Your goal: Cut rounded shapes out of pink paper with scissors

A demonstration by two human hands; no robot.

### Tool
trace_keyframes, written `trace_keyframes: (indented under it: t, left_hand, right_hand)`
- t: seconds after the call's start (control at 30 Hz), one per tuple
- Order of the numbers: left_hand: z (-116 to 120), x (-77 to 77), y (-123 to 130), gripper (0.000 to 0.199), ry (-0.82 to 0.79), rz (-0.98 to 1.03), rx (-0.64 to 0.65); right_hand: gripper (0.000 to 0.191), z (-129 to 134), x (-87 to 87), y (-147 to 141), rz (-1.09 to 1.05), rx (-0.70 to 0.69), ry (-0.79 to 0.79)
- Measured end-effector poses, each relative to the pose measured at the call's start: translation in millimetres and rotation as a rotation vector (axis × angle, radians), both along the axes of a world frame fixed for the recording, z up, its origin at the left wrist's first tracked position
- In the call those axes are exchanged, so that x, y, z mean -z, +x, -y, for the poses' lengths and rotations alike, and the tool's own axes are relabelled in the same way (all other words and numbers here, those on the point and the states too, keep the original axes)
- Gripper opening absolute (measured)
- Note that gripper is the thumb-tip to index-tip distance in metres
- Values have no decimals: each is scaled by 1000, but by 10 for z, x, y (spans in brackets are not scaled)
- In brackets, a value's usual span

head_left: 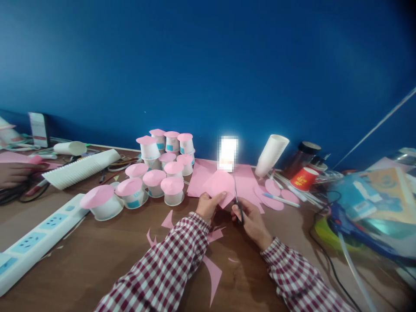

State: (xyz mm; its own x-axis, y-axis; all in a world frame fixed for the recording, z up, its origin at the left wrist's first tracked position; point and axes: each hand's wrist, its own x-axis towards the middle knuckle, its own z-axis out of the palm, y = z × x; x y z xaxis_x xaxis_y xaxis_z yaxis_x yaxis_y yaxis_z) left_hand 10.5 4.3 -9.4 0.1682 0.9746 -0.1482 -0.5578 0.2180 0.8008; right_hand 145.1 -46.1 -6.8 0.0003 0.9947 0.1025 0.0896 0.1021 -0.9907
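My left hand (209,206) pinches a piece of pink paper (218,185) with a partly rounded outline, thumb on top. In my right hand (252,220) is a pair of scissors (239,208) with dark handles, its blades at the paper's right edge. Behind them lie larger pink sheets (198,177). Pink paper offcuts (212,275) are scattered on the brown table around my forearms. To the right, several pink paper discs (273,187) lie with a pen (281,199) across them.
Upside-down paper cups (134,195) topped with pink discs stand at left, some stacked. A power strip (42,238), cup stacks (84,168) (272,152), a red cup (304,178) and cables surround the work area. Another person's hand (14,173) is at far left; a blue wall (208,65) rises behind.
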Motion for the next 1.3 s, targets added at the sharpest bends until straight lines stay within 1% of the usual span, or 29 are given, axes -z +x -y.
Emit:
trace_keyframes:
  t: [0.2, 0.57, 0.83, 1.0, 1.17, 1.3]
  left_hand:
    - [11, -33, 3, 39, -4, 5, -12]
    - [12, -40, 1, 38, -5, 26, -11]
    - [13, -64, -9, 41, -8, 9, -18]
    - [15, -67, -15, 38, -23, -7, -26]
    - [14, -54, -18, 36, -40, -53, -28]
    - [16, -61, -12, 37, -31, -34, -29]
  right_hand:
    - [36, -1, -12, -3, 23, 0, 5]
    - [39, 1, -6, -1, 32, 9, -3]
    - [38, -8, 30, 13, 20, -7, 0]
    - [35, -14, 39, 20, 26, -28, 12]
    - [37, -17, 40, 15, 23, -15, -2]
    - [37, -16, 50, 17, 25, -6, -7]
